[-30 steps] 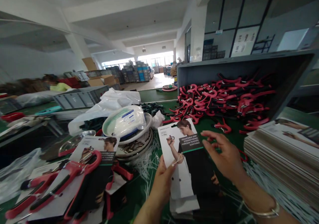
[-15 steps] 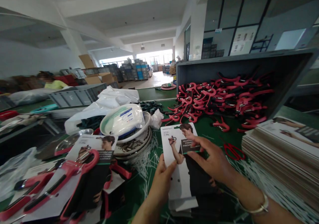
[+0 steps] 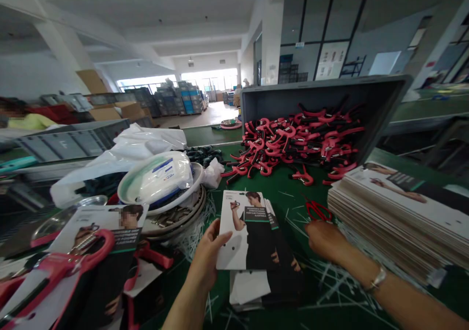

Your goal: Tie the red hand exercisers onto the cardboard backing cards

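Note:
My left hand (image 3: 209,248) grips the left edge of a printed cardboard card (image 3: 234,252), thumb on its front. The card is held tilted above a small stack of similar cards (image 3: 252,291). My right hand (image 3: 324,241) is down at the table to the right, its fingers curled in and partly hidden, among loose white cable ties (image 3: 335,283). Just beyond it lie red-handled scissors (image 3: 318,210). At the left, a pink and black hand grip strengthener (image 3: 54,266) rests on a printed card (image 3: 122,266).
A grey crate (image 3: 381,110) lies on its side, spilling pink hand grip strengtheners (image 3: 289,142). To the right stands a tall stack of cards (image 3: 388,222). A white basin (image 3: 126,188) holding a plastic bag sits above metal parts. At far left is another person (image 3: 25,120).
My right hand has left the card and moved right and down to the cable ties near the scissors. My left hand still holds the card. The view has turned slightly right.

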The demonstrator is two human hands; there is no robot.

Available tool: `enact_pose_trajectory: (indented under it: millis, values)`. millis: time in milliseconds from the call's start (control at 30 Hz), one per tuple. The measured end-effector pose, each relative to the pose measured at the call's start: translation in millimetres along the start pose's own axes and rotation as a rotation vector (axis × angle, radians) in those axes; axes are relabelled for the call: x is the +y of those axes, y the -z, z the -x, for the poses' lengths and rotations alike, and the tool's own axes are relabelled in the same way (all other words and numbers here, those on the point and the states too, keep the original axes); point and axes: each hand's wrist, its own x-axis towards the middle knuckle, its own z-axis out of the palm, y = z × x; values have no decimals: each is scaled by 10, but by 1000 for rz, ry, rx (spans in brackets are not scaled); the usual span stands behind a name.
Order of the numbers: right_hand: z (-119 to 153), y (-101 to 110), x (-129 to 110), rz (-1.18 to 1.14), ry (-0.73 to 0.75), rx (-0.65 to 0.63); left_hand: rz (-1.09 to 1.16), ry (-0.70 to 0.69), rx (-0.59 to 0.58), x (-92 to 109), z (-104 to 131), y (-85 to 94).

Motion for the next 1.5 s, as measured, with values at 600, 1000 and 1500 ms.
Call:
enact_pose_trajectory:
  millis: [600,1000,1500]
  values:
    - [-165,-77,140,-327,-85,47,-341,-82,-25,-157,-15,153]
    - [-109,126,626,-1076,-163,51,-349,15,-94,-81,18,60]
    - [184,628,-224,-1283,116,-139,-157,89,-215,-69,66,44]
